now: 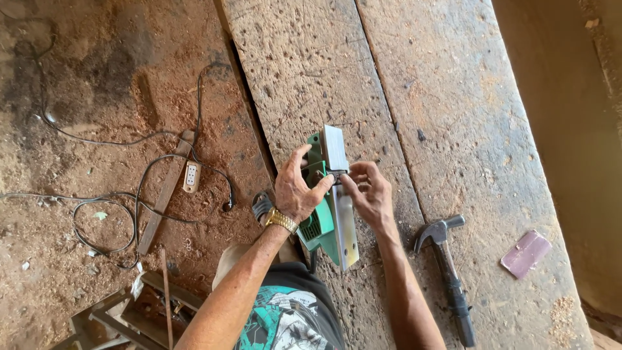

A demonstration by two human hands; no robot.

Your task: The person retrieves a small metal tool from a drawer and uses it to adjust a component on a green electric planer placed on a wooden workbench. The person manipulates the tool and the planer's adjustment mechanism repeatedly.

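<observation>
Green electric planer (pixel 319 223) lies on its side on the rough plank desk (pixel 453 97), steadied by the left hand (pixel 295 191) clenched on its body while the right hand (pixel 370 193) pinches at the slot between its metal soleplates (the blade area, I judge). A slipping fingertip could be cut there, or the tilted tool could roll off the grip toward the board gap. A hammer (pixel 447 272) and sanding pad (pixel 525 253) rest nearby; a cord and socket strip (pixel 191 176) trail over the sawdust floor (pixel 78 84).
</observation>
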